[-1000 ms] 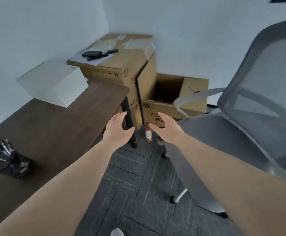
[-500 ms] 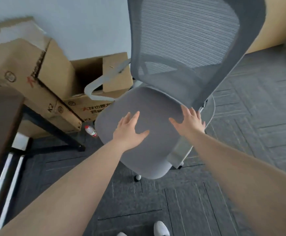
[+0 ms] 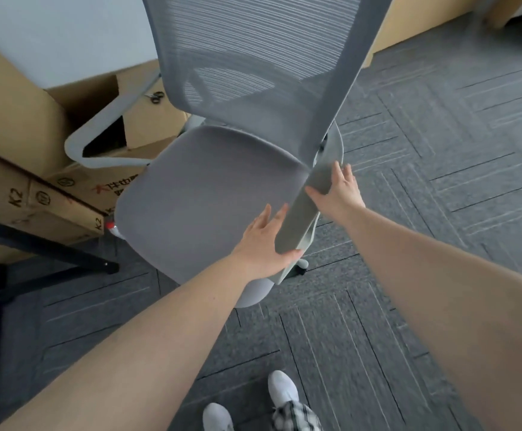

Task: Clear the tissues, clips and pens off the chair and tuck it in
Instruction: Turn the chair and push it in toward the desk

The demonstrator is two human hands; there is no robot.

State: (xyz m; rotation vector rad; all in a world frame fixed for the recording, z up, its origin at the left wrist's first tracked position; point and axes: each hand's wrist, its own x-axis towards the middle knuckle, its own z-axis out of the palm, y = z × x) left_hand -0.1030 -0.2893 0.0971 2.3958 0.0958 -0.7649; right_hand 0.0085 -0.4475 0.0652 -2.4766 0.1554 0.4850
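The grey office chair (image 3: 203,197) stands in the middle of the head view, with its mesh back (image 3: 253,57) upright at the far side. Nothing lies on its seat; no tissues, clips or pens are in sight. My left hand (image 3: 264,247) clasps the front end of the near armrest (image 3: 303,206), thumb under its tip and fingers along its inner side. Farther up the same armrest, my right hand (image 3: 337,188) lies with its thumb on top and its fingers over the outer edge. The far armrest (image 3: 98,141) curves out toward the boxes.
Cardboard boxes (image 3: 20,126) are stacked at the left, close behind the chair, with scissors (image 3: 155,96) on one flap. A black desk leg (image 3: 45,244) crosses the lower left. A red-capped bottle (image 3: 112,228) stands by the seat. Dark carpet (image 3: 440,150) spreads to the right; my white shoes (image 3: 281,387) show below.
The view has swung from the desk to the chair. My hands moved from above the seat to the near armrest; the left took hold of its front end, the right its upper part.
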